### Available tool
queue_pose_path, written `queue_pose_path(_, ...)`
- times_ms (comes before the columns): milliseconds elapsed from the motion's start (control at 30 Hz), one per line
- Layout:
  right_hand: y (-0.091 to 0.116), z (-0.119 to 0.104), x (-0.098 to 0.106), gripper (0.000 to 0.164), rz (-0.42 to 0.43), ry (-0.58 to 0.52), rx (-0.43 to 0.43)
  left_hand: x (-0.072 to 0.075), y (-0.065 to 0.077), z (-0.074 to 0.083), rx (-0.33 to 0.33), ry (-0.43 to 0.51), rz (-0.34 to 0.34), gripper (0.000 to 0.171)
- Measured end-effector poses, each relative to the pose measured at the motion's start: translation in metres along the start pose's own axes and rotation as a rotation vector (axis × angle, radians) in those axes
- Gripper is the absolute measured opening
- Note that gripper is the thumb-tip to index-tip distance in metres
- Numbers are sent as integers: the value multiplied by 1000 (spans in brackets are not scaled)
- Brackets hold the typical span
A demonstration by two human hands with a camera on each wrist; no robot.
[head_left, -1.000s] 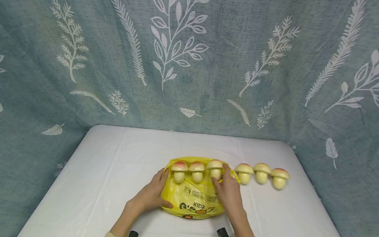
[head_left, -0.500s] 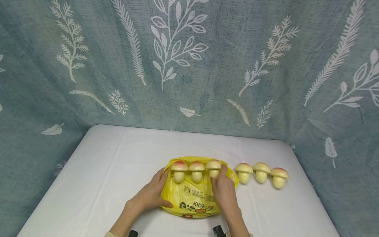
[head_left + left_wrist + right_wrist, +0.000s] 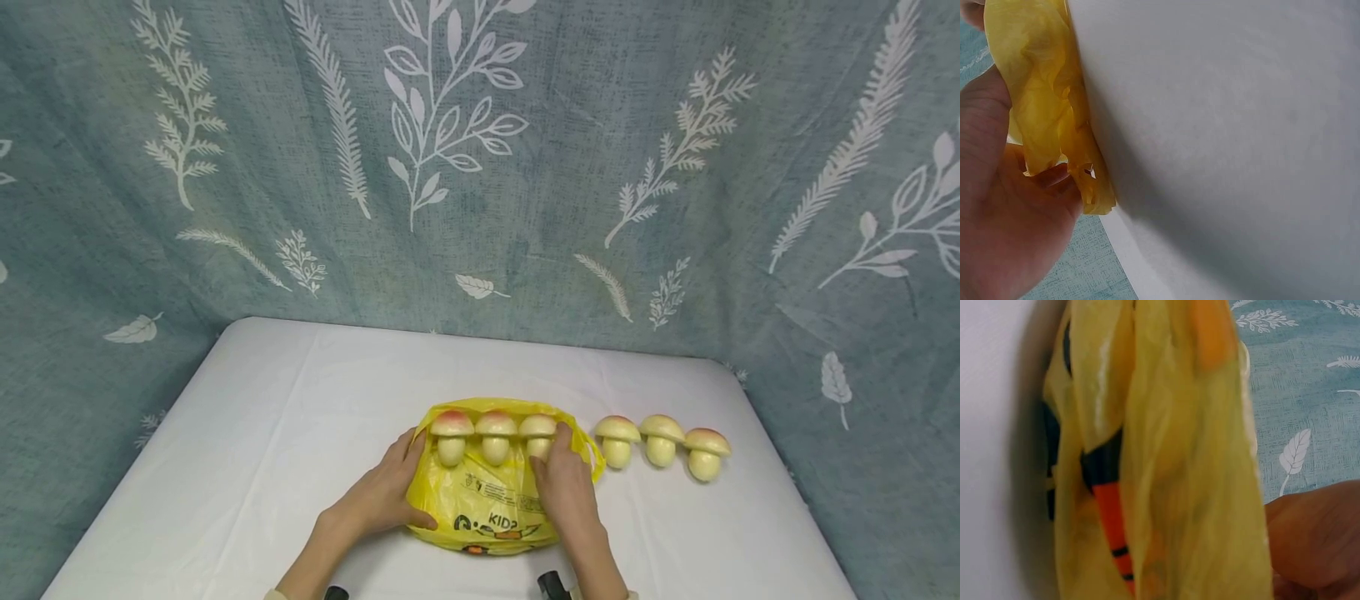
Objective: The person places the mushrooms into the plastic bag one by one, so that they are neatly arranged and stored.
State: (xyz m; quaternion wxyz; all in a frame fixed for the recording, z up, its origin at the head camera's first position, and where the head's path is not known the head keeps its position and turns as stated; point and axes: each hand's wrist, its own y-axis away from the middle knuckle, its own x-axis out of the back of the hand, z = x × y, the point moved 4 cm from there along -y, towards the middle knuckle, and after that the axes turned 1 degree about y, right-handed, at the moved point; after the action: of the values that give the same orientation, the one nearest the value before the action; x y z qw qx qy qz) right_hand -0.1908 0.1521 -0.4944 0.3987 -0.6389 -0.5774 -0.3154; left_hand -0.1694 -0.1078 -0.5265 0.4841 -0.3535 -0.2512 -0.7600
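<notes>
A crinkled yellow plastic bag (image 3: 487, 487) with dark print lies on the white table. Three toy mushrooms, pale with reddish caps, lie in a row on its upper part: a left one (image 3: 452, 450), a middle one (image 3: 496, 448) and a right one (image 3: 537, 427). My right hand (image 3: 566, 487) pinches the right mushroom between thumb and fingers. At the bag's left edge, my left hand (image 3: 375, 496) grips the plastic; the left wrist view shows the yellow bag (image 3: 1035, 106) between its thumb and fingers. In the right wrist view the bag (image 3: 1191, 462) hides most of the right hand (image 3: 1319, 537).
Right of the bag, three more toy mushrooms (image 3: 661, 446) lie side by side on the white tablecloth (image 3: 315, 392). A blue-green curtain (image 3: 480, 250) with white leaf patterns hangs behind the table and along its sides.
My right hand has shifted slightly left with the right mushroom, bringing it closer to the middle one. My left hand stays at the bag's left edge.
</notes>
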Motion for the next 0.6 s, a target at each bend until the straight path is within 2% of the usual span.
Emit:
queue_pose_path(233,2,-1,4,70,-9,-20,-3,1,1,1,11,7,-7,128)
queue_pose_path(600,0,-1,6,59,-29,-10,8,1,0,1,20,5,-9,128)
